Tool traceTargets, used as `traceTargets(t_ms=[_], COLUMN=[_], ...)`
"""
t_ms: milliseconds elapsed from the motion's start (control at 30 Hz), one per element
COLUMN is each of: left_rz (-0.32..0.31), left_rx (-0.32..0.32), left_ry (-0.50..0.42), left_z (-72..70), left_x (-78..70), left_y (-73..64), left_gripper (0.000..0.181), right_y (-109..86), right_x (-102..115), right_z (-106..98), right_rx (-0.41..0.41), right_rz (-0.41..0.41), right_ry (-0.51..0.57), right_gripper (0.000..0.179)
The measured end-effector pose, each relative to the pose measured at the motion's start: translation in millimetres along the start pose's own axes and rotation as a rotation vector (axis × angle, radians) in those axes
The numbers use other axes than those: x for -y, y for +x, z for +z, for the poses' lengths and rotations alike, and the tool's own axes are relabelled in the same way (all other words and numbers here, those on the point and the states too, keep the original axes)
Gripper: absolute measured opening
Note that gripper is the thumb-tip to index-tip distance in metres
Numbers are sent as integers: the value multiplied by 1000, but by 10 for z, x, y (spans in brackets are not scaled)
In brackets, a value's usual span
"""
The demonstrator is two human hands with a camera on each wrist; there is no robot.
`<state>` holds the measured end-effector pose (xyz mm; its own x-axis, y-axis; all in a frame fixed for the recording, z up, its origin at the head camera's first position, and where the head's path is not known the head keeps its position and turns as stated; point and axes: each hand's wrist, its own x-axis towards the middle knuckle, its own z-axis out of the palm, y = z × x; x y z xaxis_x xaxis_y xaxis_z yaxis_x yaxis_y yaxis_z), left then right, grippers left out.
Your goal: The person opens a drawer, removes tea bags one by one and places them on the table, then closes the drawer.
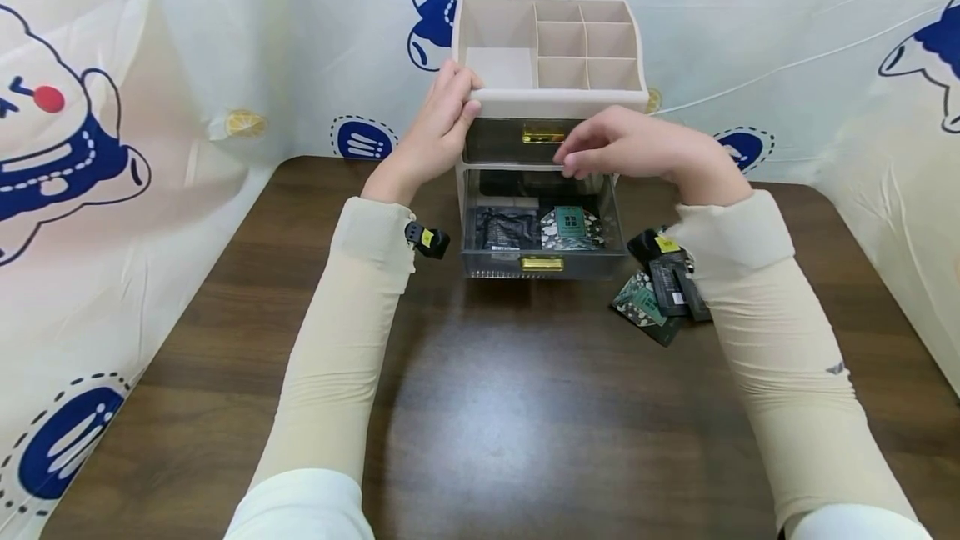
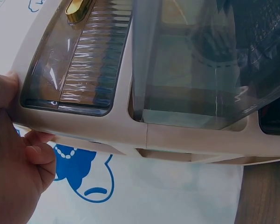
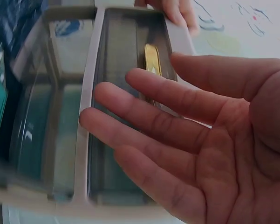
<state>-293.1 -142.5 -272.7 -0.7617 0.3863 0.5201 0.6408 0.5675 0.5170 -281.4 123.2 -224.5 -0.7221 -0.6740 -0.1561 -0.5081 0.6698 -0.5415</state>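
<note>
A white desk organizer (image 1: 555,100) with smoky see-through drawers stands at the back of the table. My left hand (image 1: 435,127) holds its upper left side, with the thumb at the front edge and fingers on the side wall in the left wrist view. The upper drawer (image 1: 491,142) is closed and has a gold handle (image 1: 543,135). In front of that handle my right hand (image 3: 177,135) is spread, its palm bare. Below, the lower drawer (image 1: 491,265) is pulled out. It holds black packets (image 1: 506,229) and a green patterned packet (image 1: 572,227).
More packets (image 1: 667,286), black and green patterned, lie on the brown table (image 1: 480,407) right of the drawer, partly behind the right wrist's camera. Compartments (image 1: 562,40) top the organizer. A patterned cloth (image 1: 247,40) hangs behind and along both sides.
</note>
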Motion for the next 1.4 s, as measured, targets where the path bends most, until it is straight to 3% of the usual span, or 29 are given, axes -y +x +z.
traceTargets(t_ms=[267,500,800,1100,1400], left_rz=[7,-8,-3,48,22], left_rx=[-11,-4,7,-17,3], left_ry=[-10,-14,4,0,-13], left_z=[-12,-4,7,-18,-33], left_x=[-11,11,23,28,10], left_y=[-3,-16,-18,-10,-30], left_gripper=[25,24,25,24,23], right_y=[324,594,824,969,910], right_x=[255,376,463,517,562], right_z=[6,170,367,438,435], right_rx=[229,374,465,578,528], right_rz=[6,58,47,110,68], right_ry=[-99,-101,-203,-262,-307], right_gripper=[35,40,40,43,43])
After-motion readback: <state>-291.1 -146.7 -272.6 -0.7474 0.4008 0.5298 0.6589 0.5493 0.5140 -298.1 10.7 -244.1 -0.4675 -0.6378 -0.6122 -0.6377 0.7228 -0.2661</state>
